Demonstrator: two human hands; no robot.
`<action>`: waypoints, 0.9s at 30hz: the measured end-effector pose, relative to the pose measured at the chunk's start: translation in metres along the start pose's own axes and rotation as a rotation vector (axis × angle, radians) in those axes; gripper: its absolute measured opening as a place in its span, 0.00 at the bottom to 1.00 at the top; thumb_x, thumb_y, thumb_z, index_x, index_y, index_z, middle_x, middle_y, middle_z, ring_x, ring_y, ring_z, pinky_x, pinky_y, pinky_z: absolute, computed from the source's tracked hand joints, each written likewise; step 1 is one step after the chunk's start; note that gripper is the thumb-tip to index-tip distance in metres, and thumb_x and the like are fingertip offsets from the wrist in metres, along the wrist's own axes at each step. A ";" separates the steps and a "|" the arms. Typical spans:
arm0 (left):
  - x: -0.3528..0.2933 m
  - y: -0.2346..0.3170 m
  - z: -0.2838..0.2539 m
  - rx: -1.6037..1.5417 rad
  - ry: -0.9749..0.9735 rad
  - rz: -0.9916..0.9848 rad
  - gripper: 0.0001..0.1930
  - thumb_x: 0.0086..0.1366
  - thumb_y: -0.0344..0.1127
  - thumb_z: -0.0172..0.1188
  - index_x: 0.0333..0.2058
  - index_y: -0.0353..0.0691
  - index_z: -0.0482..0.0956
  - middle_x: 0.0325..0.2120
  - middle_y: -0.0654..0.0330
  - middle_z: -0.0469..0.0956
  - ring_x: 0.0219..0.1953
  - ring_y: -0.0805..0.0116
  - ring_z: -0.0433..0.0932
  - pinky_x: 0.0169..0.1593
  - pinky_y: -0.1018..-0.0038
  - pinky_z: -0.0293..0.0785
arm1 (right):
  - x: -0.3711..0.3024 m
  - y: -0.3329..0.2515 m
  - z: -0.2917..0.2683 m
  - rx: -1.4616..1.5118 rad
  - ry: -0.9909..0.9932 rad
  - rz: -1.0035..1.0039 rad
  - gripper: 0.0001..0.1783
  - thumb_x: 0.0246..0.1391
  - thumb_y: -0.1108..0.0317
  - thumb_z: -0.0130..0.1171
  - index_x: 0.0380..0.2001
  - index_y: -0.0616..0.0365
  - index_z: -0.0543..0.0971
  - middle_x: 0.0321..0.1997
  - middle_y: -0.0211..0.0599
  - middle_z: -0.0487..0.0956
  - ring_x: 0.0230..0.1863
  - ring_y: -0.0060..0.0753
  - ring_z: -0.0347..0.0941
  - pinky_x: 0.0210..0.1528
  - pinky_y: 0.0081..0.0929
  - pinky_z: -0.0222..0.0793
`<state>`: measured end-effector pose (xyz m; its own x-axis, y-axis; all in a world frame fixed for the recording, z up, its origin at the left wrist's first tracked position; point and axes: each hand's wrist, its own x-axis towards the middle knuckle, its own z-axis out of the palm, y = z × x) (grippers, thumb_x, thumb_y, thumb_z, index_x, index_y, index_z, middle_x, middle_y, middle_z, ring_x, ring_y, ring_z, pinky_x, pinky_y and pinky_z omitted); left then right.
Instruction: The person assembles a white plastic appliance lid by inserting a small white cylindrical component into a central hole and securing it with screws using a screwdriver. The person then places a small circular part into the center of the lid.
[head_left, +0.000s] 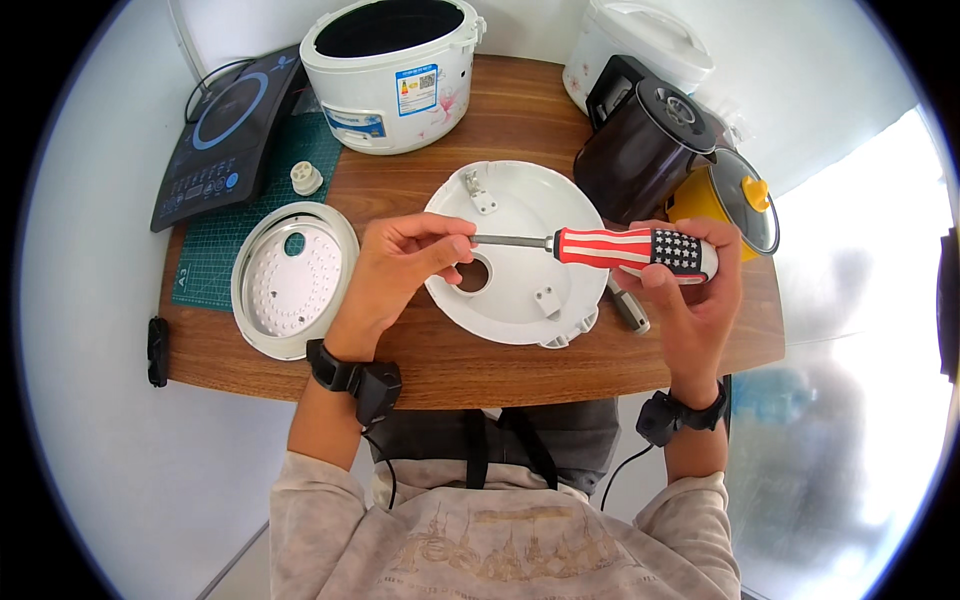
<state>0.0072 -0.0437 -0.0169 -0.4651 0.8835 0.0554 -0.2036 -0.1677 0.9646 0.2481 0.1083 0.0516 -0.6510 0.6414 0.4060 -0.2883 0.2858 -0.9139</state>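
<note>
A screwdriver with a red, white and dark blue striped, starred handle lies level across the middle of the view. My right hand is closed round the handle. The thumb and fingertips of my left hand pinch the far end of its metal shaft, so the tip is hidden. Beneath the screwdriver sits a round white plastic lid, inner side up, with a round hole, a metal hinge-like bracket and a small white block. Left of my left hand rests a round perforated metal inner cover with a pale rim.
At the back stands a white rice cooker body without its lid. A black induction cooker leans over a green cutting mat, near a small white cap. A dark kettle, yellow pot, white appliance and grey-handled tool are right.
</note>
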 end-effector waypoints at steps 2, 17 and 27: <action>0.000 0.003 0.004 -0.013 0.005 -0.027 0.09 0.64 0.26 0.64 0.43 0.31 0.84 0.31 0.55 0.83 0.31 0.71 0.81 0.33 0.78 0.79 | -0.001 0.003 -0.001 -0.050 0.005 -0.031 0.24 0.57 0.79 0.64 0.51 0.60 0.64 0.51 0.50 0.76 0.52 0.35 0.78 0.51 0.33 0.83; -0.004 0.015 0.013 0.033 -0.052 0.000 0.26 0.67 0.35 0.62 0.62 0.36 0.70 0.45 0.47 0.82 0.27 0.76 0.81 0.26 0.85 0.75 | 0.000 0.002 0.002 0.067 -0.008 -0.026 0.26 0.57 0.70 0.67 0.53 0.59 0.64 0.52 0.50 0.76 0.54 0.38 0.77 0.51 0.36 0.83; 0.016 -0.015 -0.024 0.316 0.418 0.123 0.13 0.72 0.41 0.55 0.45 0.37 0.77 0.34 0.60 0.79 0.24 0.78 0.73 0.28 0.80 0.70 | 0.006 -0.011 -0.012 -0.031 0.085 -0.051 0.27 0.58 0.67 0.67 0.54 0.59 0.63 0.52 0.51 0.77 0.50 0.39 0.79 0.51 0.37 0.83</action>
<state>-0.0178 -0.0373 -0.0370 -0.7858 0.6051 0.1279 0.1135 -0.0622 0.9916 0.2559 0.1176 0.0644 -0.5736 0.6833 0.4518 -0.2965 0.3410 -0.8921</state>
